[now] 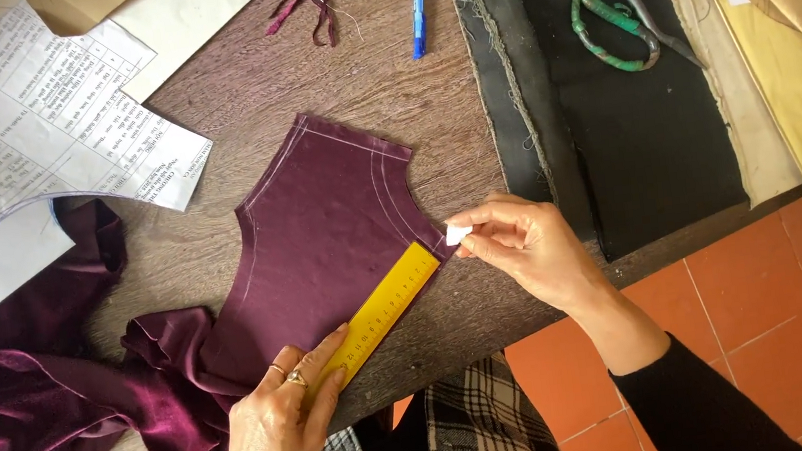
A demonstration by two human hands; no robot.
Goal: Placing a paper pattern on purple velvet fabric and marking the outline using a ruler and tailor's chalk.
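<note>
Both hands work on one cut piece of maroon fabric (322,235) on the wooden table (235,93). The left hand (277,421) lies flat with fingers spread, pressing the near end of a yellow ruler (385,308) onto the cloth. The right hand (524,242) is closed in a pinch on a small white chalk (458,233), its tip at the far end of the ruler, at the fabric's edge. Pale curved lines already run along the armhole side and upper edge beyond the hands, so the marking seems partly done; I see no line along the ruler yet. Scissors with green handles (614,15) lie well beyond the right hand, untouched.
</note>
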